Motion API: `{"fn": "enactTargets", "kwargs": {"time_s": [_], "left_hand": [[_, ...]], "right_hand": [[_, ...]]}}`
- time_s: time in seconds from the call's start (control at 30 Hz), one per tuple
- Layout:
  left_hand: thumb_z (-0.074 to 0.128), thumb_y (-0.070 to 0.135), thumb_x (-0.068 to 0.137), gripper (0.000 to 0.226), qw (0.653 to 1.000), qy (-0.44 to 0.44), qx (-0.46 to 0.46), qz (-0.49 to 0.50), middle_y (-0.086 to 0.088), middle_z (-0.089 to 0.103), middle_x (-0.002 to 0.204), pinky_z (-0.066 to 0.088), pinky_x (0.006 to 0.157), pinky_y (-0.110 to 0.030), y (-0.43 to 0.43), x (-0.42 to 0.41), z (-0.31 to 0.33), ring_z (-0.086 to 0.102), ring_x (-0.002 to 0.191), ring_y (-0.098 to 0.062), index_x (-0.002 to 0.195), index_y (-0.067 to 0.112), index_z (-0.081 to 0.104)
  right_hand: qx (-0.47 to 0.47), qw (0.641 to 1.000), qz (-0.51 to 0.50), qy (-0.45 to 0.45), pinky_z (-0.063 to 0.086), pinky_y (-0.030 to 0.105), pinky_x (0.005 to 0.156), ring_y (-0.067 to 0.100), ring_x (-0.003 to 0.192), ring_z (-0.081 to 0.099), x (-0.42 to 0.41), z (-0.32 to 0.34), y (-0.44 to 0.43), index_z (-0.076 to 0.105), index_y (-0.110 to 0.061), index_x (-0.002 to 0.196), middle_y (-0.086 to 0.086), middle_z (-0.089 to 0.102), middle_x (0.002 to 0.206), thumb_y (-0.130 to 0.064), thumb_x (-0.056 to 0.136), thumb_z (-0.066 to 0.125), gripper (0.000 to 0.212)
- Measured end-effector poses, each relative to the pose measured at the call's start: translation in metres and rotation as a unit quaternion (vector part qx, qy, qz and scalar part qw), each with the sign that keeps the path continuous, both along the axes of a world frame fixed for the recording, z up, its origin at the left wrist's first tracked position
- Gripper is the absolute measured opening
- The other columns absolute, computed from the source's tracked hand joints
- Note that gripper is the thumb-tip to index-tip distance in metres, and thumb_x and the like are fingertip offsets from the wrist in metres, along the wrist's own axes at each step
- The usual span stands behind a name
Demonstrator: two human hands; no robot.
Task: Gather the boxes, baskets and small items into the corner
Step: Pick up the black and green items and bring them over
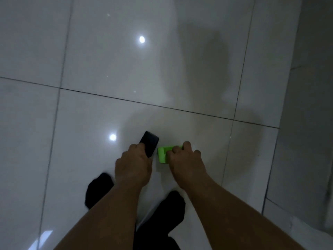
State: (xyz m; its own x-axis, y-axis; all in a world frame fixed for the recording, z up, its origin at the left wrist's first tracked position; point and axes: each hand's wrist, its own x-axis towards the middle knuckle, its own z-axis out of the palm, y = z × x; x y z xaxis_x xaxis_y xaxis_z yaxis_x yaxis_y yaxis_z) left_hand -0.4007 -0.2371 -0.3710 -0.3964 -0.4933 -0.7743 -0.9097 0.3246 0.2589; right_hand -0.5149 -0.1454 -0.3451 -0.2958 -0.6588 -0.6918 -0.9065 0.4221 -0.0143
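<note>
My left hand [133, 164] grips a small flat black item [150, 142] that sticks out forward past my fingers. Just to its right, my right hand [183, 160] holds a small bright green box [163, 153], fingers curled over its top edge. Both hands are low over the glossy white tiled floor [90, 114], close together near the lower middle of the view. Much of the green box is hidden under my right hand.
My two feet in black socks [99, 188] stand on the tiles just below my hands. A grey wall or door face [310, 87] runs down the right side. Ceiling lights reflect as bright spots on the tiles ahead.
</note>
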Motion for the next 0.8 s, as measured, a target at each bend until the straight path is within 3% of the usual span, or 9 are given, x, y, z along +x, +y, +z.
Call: {"fn": "enactTargets", "kwargs": {"time_s": [0.03, 0.1, 0.17, 0.27, 0.43, 0.5, 0.6, 0.67, 0.8], "left_hand": [[0.054, 0.038, 0.095, 0.033, 1.000, 0.009, -0.003, 0.003, -0.008, 0.054, 0.117, 0.043, 0.082, -0.037, -0.005, 0.000, 0.018, 0.056, 0.106, -0.029, 0.120, 0.016, 0.051], [0.052, 0.038, 0.095, 0.033, 1.000, 0.019, -0.021, -0.005, -0.007, 0.054, 0.117, 0.044, 0.080, -0.036, -0.018, 0.000, 0.064, 0.056, 0.105, -0.029, 0.119, 0.016, 0.051], [0.051, 0.038, 0.096, 0.032, 0.999, 0.021, -0.045, -0.011, -0.005, 0.054, 0.117, 0.043, 0.078, -0.034, -0.034, 0.001, 0.119, 0.057, 0.104, -0.026, 0.119, 0.017, 0.051], [0.049, 0.038, 0.096, 0.031, 0.996, 0.024, -0.080, 0.003, -0.003, 0.054, 0.116, 0.048, 0.080, -0.035, -0.057, 0.005, 0.217, 0.057, 0.104, -0.023, 0.120, 0.018, 0.051], [0.045, 0.044, 0.096, 0.035, 0.988, 0.041, -0.140, 0.049, 0.001, 0.053, 0.119, 0.045, 0.085, -0.035, -0.072, 0.015, 0.404, 0.053, 0.111, -0.021, 0.123, 0.023, 0.050], [0.047, 0.042, 0.097, 0.033, 0.982, 0.066, -0.158, 0.085, 0.000, 0.055, 0.119, 0.046, 0.083, -0.034, -0.070, 0.026, 0.467, 0.054, 0.110, -0.021, 0.122, 0.022, 0.053], [0.049, 0.040, 0.097, 0.036, 0.966, 0.091, -0.204, 0.131, -0.001, 0.056, 0.117, 0.047, 0.081, -0.034, -0.063, 0.053, 0.541, 0.055, 0.107, -0.020, 0.126, 0.020, 0.055], [0.050, 0.039, 0.097, 0.038, 0.956, 0.091, -0.227, 0.161, -0.002, 0.056, 0.118, 0.046, 0.082, -0.034, -0.057, 0.078, 0.576, 0.054, 0.109, -0.021, 0.131, 0.021, 0.051], [0.048, 0.039, 0.098, 0.040, 0.938, 0.053, -0.259, 0.223, -0.003, 0.053, 0.125, 0.045, 0.086, -0.036, -0.039, 0.148, 0.622, 0.050, 0.113, -0.023, 0.135, 0.023, 0.048]], "right_hand": [[0.006, 1.000, 0.010, 0.000, 0.044, 0.046, 0.081, 0.036, 0.117, 0.046, -0.002, 0.016, -0.002, 0.060, -0.010, 0.112, 0.011, 0.059, 0.114, -0.005, 0.085, 0.059, 0.027], [-0.030, 0.999, 0.007, 0.012, 0.045, 0.045, 0.075, 0.036, 0.111, 0.049, -0.006, 0.059, -0.011, 0.063, -0.011, 0.107, 0.010, 0.061, 0.109, -0.003, 0.081, 0.064, 0.028], [-0.042, 0.999, -0.007, 0.008, 0.047, 0.042, 0.059, 0.038, 0.094, 0.058, -0.007, 0.115, -0.024, 0.068, -0.011, 0.090, 0.009, 0.066, 0.089, -0.002, 0.059, 0.080, 0.034], [-0.078, 0.997, 0.010, 0.010, 0.041, 0.032, 0.039, 0.032, 0.070, 0.063, -0.010, 0.204, -0.042, 0.067, -0.016, 0.067, 0.004, 0.063, 0.066, -0.007, 0.026, 0.086, 0.046], [-0.138, 0.988, 0.066, 0.013, 0.038, 0.028, 0.032, 0.026, 0.070, 0.063, -0.012, 0.380, -0.078, 0.071, -0.020, 0.073, -0.001, 0.063, 0.070, -0.009, 0.027, 0.089, 0.051], [-0.166, 0.981, 0.096, 0.021, 0.043, 0.032, 0.042, 0.029, 0.088, 0.061, -0.007, 0.455, -0.091, 0.071, -0.016, 0.094, 0.003, 0.065, 0.088, -0.008, 0.049, 0.086, 0.048], [-0.232, 0.956, 0.178, 0.021, 0.047, 0.037, 0.068, 0.032, 0.114, 0.046, 0.010, 0.533, -0.103, 0.055, -0.013, 0.127, 0.009, 0.057, 0.120, -0.004, 0.087, 0.055, 0.041], [-0.247, 0.943, 0.223, 0.020, 0.046, 0.037, 0.074, 0.030, 0.117, 0.042, 0.027, 0.568, -0.112, 0.051, -0.015, 0.130, 0.007, 0.053, 0.124, -0.009, 0.093, 0.051, 0.037], [-0.245, 0.908, 0.340, 0.008, 0.038, 0.034, 0.072, 0.030, 0.118, 0.041, 0.085, 0.606, -0.129, 0.052, -0.014, 0.125, 0.006, 0.052, 0.124, -0.013, 0.095, 0.052, 0.030]]}}
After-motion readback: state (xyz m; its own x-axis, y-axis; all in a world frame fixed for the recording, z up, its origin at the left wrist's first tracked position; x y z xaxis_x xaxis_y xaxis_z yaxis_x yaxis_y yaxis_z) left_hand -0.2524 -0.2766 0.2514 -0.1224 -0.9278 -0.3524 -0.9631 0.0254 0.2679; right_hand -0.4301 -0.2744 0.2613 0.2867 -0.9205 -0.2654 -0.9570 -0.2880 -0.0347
